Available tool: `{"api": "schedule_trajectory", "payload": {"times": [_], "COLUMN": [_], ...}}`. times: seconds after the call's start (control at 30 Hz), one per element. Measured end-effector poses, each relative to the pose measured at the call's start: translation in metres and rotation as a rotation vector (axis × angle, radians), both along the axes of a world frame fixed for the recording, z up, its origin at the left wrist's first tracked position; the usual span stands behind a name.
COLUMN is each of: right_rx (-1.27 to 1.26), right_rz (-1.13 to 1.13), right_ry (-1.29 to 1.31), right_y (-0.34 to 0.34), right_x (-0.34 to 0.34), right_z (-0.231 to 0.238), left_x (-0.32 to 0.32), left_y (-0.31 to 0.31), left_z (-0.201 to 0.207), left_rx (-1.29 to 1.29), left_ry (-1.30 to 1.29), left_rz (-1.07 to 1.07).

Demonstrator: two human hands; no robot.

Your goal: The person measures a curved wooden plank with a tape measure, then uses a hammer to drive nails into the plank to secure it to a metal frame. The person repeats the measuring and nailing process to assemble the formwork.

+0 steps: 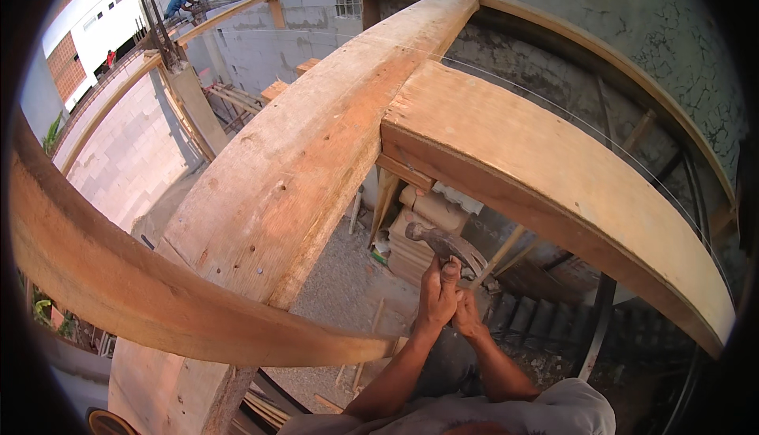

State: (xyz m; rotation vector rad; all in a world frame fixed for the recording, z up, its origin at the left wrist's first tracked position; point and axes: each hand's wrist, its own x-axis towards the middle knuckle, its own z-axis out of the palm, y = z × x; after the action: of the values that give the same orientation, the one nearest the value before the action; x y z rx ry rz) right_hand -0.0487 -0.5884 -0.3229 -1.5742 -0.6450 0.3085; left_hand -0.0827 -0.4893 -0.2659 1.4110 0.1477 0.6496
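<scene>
My left hand (433, 301) and my right hand (468, 316) are close together in front of my body, below the level of the boards. A claw hammer (444, 247) rises from them, its worn metal head pointing left and its claw to the right. My left hand is closed round the handle just under the head. Against it, my right hand is also closed; what its fingers hold is hidden. Above the hands, a wide wooden form board (553, 139) butts against a long nail-marked plank (292, 158).
A wooden beam (174, 301) crosses on the left, close to my left forearm. A thin white string (545, 103) stretches over the boards. Stacked bags (419, 229) lie below, beyond the hammer. A cracked grey wall (624, 32) stands behind. A person in blue (181, 2) works far left.
</scene>
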Motion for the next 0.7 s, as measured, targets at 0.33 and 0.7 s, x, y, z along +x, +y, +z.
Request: {"api": "schedule_trajectory", "payload": {"times": [0.33,0.7], "right_rx": [0.315,0.017], "right_rz": [-0.108,-0.230], "right_ry": [0.012,-0.263], "right_y": [-0.048,-0.041], "right_x": [-0.001,0.019], "right_z": [0.032,0.033], "left_x": [0.107,0.114], "left_y": [0.047,0.053], "left_z": [0.064,0.074], "left_rx": [-1.618,-1.491], "left_ry": [-0.428,-0.609], "left_rz": [-0.243,-0.416]}}
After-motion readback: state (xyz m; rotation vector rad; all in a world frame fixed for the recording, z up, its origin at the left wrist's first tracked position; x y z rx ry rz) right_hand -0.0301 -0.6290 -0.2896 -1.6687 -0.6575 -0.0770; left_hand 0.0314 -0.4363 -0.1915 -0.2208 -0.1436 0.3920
